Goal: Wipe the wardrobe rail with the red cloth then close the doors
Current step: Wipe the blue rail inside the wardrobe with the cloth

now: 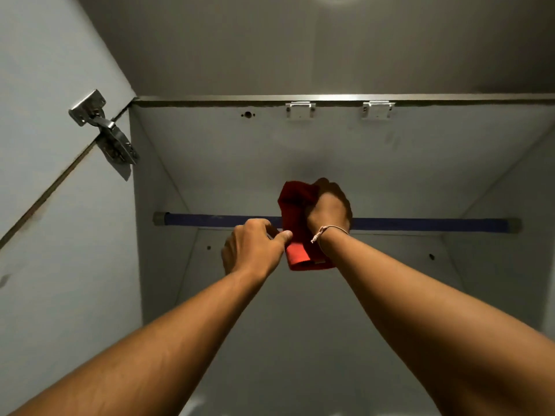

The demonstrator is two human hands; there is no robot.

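A blue wardrobe rail (210, 220) runs across the open wardrobe from side wall to side wall. The red cloth (295, 205) is draped over the middle of the rail, its lower end hanging below. My right hand (330, 205) is closed around the cloth on top of the rail. My left hand (255, 247) pinches the hanging edge of the cloth between thumb and fingers, just below the rail. The left wardrobe door (45, 145) stands open at the left; the right door is out of view.
A metal hinge (105, 130) joins the open left door to the wardrobe's side wall. Two small metal brackets (300, 109) sit under the front edge of the wardrobe's top panel. The ceiling shows above.
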